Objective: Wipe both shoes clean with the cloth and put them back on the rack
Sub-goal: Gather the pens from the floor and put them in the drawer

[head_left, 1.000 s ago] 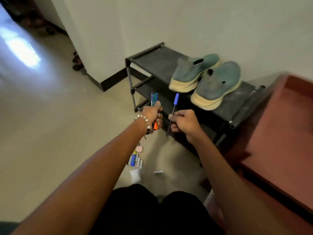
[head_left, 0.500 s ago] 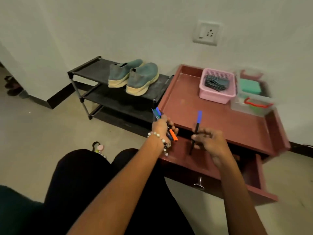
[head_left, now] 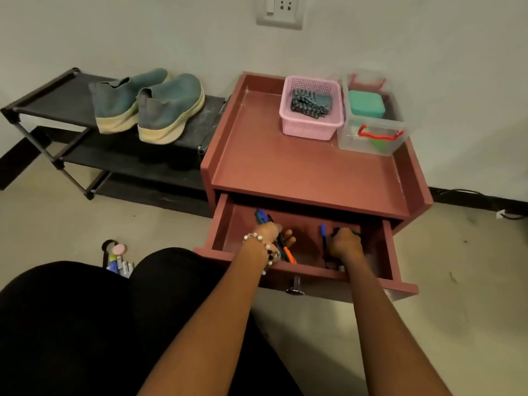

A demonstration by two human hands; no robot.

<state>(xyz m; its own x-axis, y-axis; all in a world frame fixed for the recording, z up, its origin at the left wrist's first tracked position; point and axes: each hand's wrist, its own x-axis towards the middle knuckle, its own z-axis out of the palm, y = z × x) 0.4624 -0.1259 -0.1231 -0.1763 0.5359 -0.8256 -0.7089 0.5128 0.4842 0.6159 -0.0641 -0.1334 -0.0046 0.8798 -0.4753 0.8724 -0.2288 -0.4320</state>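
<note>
Both my hands are down inside the open drawer (head_left: 228,224) of the red-brown counter (head_left: 300,167). My left hand (head_left: 268,238), bracelet at the wrist, has its fingers curled round a bundle of pens (head_left: 264,217): blue and green caps stick up behind the knuckles, an orange tip shows below them. My right hand (head_left: 344,244) sits to the right in the same drawer, fingers curled round a blue-capped pen (head_left: 323,237) standing nearly upright; its lower end is hidden behind the drawer front, and the dark shapes by the knuckles are too murky to name. The two teal shoes (head_left: 148,107) stand side by side on the top shelf of the black rack (head_left: 43,104), just left of the counter, heels toward me, touching each other. On the counter's far right corner, a pink basket (head_left: 311,130) holds something dark and patterned, possibly cloth, I cannot tell. Beside it, a clear box (head_left: 371,138) with a red handle holds green items, blurred. Left of the drawer, on the floor by my knee, small tubes and a pink disc (head_left: 118,260) lie partly cut off by my leg.
</note>
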